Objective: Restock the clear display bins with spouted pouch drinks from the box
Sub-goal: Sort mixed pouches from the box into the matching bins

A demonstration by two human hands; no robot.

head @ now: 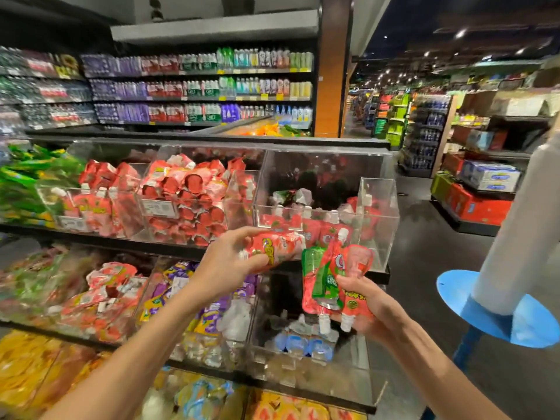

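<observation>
ITEM: spouted pouch drinks, red print, white screw spouts

STEP IN HAND (judged): placing stage. The stock is up at the shelf and not yet released. The supply box is not in view

LEFT HAND [230,265]: fingers curled round a single red pouch [278,247], held lying sideways just in front of the end bin [381,234]

RIGHT HAND [369,310]: grips a bundle of pouches [333,280] near their spout ends, spouts pointing down. Two white spouts show below the fingers. The exact count cannot be told

TARGET: the end bin is clear acrylic, rightmost of the upper row. It holds only a low layer of red pouches at the front, with a dark gap behind. The middle bin [188,204] beside it is heaped with like red stock and bears a price label [159,207]

NEXT MOVE (judged): raise the single pouch over the end bin's front wall and let it go inside. Then pass pouches from the bundle across one at a time. The right hand's grip must hold meanwhile, as the film looks slippery

APPEARANCE: soft glossy film, creased and bulging with fill. The lettering is yellow and too blurred to read. One pouch in the bundle shows a green panel

HANDLING (judged): limp and sliding, likely to settle unevenly unless laid flat
</observation>
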